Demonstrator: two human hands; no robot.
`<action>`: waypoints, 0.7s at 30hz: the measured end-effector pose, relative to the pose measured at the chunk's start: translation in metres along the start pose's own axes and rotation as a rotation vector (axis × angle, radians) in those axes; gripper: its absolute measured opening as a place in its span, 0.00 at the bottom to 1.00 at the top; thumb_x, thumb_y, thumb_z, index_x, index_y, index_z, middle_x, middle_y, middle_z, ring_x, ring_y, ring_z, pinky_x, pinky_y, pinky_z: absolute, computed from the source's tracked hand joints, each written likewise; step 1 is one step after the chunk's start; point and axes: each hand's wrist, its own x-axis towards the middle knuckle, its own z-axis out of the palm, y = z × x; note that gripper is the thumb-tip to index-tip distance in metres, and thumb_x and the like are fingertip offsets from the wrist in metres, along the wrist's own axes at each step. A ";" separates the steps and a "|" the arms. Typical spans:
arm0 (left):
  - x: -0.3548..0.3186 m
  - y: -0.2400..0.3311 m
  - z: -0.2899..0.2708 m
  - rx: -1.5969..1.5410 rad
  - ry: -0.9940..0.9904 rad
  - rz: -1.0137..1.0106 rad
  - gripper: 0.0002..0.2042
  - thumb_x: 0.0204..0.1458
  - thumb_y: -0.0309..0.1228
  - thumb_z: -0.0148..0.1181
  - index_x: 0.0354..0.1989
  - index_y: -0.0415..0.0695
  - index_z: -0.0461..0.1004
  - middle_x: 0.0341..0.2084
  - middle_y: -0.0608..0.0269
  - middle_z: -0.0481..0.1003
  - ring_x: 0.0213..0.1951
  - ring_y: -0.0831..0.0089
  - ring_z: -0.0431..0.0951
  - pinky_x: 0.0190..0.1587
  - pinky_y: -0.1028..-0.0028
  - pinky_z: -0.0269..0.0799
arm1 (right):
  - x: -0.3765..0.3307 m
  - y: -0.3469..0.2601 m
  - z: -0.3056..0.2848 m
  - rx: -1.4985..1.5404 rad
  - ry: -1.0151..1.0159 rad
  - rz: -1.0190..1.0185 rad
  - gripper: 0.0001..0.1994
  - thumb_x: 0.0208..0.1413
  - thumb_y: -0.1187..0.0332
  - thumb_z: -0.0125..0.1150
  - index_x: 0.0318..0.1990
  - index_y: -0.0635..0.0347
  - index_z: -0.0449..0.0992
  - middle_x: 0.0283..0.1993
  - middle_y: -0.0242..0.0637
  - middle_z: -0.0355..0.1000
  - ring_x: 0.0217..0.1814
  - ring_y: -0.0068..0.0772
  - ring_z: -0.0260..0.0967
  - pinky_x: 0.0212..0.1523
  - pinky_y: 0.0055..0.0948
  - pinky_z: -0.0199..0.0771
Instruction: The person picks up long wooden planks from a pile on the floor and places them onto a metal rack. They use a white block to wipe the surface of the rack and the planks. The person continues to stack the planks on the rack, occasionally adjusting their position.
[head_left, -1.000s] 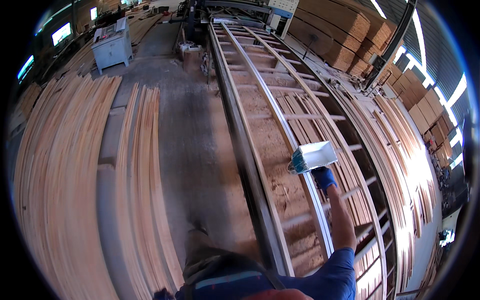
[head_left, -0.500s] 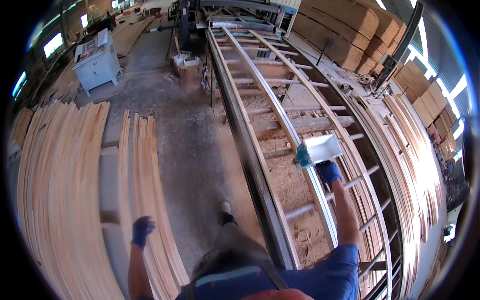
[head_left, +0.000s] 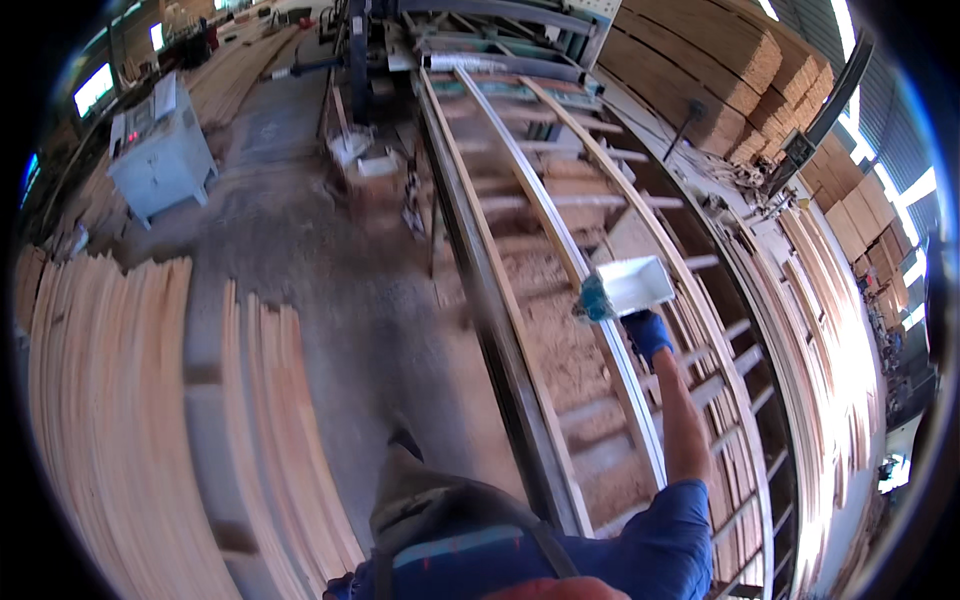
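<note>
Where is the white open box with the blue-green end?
In the head view, the white open box with the blue-green end is right of centre, in the blue-gloved right hand, over the long white-topped strip.

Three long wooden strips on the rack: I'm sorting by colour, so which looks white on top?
The middle strip, beneath the white open-topped box in the blue-gloved right hand; the left strip and right strip show pale brown wood.

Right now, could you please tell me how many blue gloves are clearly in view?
1 glove, on the right hand, which holds the white box; another may be mostly hidden at the bottom edge.
</note>
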 end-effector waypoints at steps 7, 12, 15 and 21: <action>0.229 0.114 -0.394 -0.774 0.236 0.177 0.10 0.60 0.38 0.56 0.37 0.45 0.76 0.30 0.58 0.80 0.29 0.68 0.80 0.30 0.67 0.76 | 0.207 -0.149 0.057 0.024 -0.068 0.115 0.24 0.56 0.43 0.56 0.44 0.55 0.81 0.38 0.52 0.79 0.39 0.55 0.78 0.36 0.47 0.77; 0.317 0.410 -0.631 -0.101 0.581 0.932 0.12 0.54 0.36 0.64 0.42 0.42 0.79 0.37 0.58 0.80 0.41 0.62 0.81 0.48 0.67 0.76 | 0.379 -0.190 0.095 -0.094 0.048 -0.145 0.27 0.56 0.42 0.54 0.49 0.55 0.79 0.48 0.55 0.76 0.55 0.59 0.70 0.51 0.48 0.73; 0.338 0.573 -0.696 0.236 0.522 1.250 0.20 0.49 0.41 0.68 0.48 0.44 0.79 0.43 0.55 0.79 0.44 0.55 0.80 0.51 0.64 0.74 | 0.482 -0.246 0.127 -0.161 0.228 -0.185 0.25 0.56 0.46 0.59 0.46 0.60 0.80 0.40 0.53 0.79 0.49 0.48 0.78 0.46 0.42 0.75; 0.391 0.802 -0.758 0.360 0.260 1.577 0.28 0.51 0.46 0.63 0.58 0.45 0.72 0.45 0.49 0.78 0.46 0.50 0.79 0.51 0.58 0.72 | 0.663 -0.373 0.164 -0.060 0.150 -0.116 0.25 0.54 0.45 0.59 0.46 0.58 0.80 0.39 0.55 0.78 0.45 0.54 0.77 0.45 0.47 0.75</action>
